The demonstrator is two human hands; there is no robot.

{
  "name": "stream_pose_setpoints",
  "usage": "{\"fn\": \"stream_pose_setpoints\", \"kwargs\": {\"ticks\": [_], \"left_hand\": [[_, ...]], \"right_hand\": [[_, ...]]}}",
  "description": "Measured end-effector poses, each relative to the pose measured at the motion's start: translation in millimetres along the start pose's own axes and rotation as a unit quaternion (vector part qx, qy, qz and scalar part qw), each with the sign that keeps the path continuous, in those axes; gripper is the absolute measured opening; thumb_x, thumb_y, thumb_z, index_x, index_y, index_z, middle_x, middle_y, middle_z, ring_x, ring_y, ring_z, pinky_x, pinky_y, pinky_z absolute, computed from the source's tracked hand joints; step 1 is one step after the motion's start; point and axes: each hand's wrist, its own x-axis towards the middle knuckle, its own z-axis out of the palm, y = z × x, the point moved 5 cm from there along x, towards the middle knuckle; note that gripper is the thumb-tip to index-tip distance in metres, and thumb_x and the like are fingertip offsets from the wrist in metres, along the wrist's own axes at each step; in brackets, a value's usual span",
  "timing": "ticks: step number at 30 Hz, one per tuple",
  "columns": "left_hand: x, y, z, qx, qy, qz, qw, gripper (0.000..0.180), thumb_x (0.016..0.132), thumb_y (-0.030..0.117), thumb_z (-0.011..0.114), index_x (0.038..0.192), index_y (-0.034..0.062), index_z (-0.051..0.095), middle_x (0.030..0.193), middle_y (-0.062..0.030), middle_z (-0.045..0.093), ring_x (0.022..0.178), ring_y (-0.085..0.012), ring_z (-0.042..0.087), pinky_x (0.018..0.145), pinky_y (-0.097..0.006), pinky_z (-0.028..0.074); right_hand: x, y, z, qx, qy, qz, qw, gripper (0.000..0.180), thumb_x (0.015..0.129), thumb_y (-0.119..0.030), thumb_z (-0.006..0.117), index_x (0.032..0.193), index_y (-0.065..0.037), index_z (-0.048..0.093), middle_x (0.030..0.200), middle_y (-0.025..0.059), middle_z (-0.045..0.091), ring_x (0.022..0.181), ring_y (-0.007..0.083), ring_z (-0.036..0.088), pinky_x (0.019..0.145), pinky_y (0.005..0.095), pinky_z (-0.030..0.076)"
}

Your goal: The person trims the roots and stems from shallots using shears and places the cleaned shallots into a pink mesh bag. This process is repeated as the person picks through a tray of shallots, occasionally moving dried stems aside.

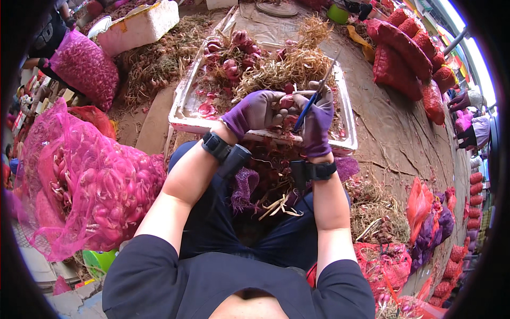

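Note:
My left hand (257, 110), in a purple and grey glove, is closed with its fingertips around a small reddish shallot (287, 101). My right hand (319, 122), gloved alike, grips a blue-handled knife (306, 112), its thin blade slanting up and away. The fingers of both hands meet at the shallot and partly hide it. Beneath them is a shallow white foam tray (183, 125), where purple-red shallots (231, 69) lie at the far left. Dry straw-coloured stalks (276, 72) and loose red skins (207, 109) share the tray.
A pink mesh sack of shallots (114, 191) stands at my left, another pink sack (85, 66) farther back. A white foam box (141, 27) is at the far left. Red sacks (396, 69) are piled far right. Dry trimmings (377, 212) heap beside my right arm. Other people stand at the edges.

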Motion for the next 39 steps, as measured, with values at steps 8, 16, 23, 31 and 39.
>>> {"fn": "stream_pose_setpoints", "kwargs": {"ticks": [8, 16, 23, 31, 39], "left_hand": [[-2, 34, -24, 0.187, 0.103, 0.230, 0.949, 0.027, 0.101, 0.019, 0.044, 0.121, 0.0024, 0.050, 0.111, -0.0089, 0.059, 0.101, -0.0193, 0.060, 0.087, -0.034, 0.051], [-19, 47, -5, 0.133, 0.083, 0.278, 0.948, 0.022, 0.101, 0.022, 0.042, 0.112, 0.0072, 0.054, 0.102, -0.0037, 0.058, 0.105, -0.0165, 0.057, 0.088, -0.035, 0.047], [-12, 22, 13, 0.248, 0.061, 0.214, 0.943, 0.021, 0.094, 0.007, 0.054, 0.115, 0.0032, 0.053, 0.109, -0.0037, 0.059, 0.102, -0.0165, 0.060, 0.092, -0.031, 0.049], [-17, 8, 31, 0.535, 0.146, 0.295, 0.778, 0.040, 0.089, -0.001, 0.059, 0.128, 0.0012, 0.051, 0.115, -0.0031, 0.060, 0.105, -0.0090, 0.055, 0.093, -0.025, 0.046], [-11, 9, 23, 0.340, 0.042, 0.109, 0.933, 0.040, 0.094, 0.015, 0.057, 0.131, 0.0021, 0.048, 0.112, -0.0055, 0.061, 0.099, -0.0121, 0.059, 0.088, -0.026, 0.048]], "right_hand": [[-15, -11, 37, -0.131, -0.130, -0.122, 0.975, 0.034, 0.076, 0.005, 0.067, 0.105, -0.003, 0.051, 0.091, 0.0035, 0.060, 0.078, 0.0097, 0.060, 0.073, 0.0238, 0.051], [-24, -48, 0, -0.063, -0.294, 0.201, 0.932, 0.038, 0.073, -0.001, 0.060, 0.110, 0.001, 0.048, 0.078, 0.0129, 0.063, 0.071, 0.0256, 0.066, 0.067, 0.0354, 0.054], [8, 5, -22, -0.134, -0.109, 0.068, 0.983, 0.034, 0.082, -0.022, 0.075, 0.102, -0.005, 0.054, 0.079, -0.0013, 0.059, 0.065, 0.0051, 0.054, 0.056, 0.0188, 0.043], [3, 13, -17, -0.127, -0.025, 0.020, 0.991, 0.029, 0.081, -0.004, 0.072, 0.103, -0.005, 0.052, 0.080, 0.0011, 0.060, 0.065, 0.0074, 0.060, 0.052, 0.0216, 0.052], [4, 9, -16, -0.135, -0.053, 0.019, 0.989, 0.027, 0.081, -0.002, 0.069, 0.104, -0.003, 0.053, 0.086, 0.0034, 0.062, 0.067, 0.0066, 0.058, 0.055, 0.0204, 0.049]]}}
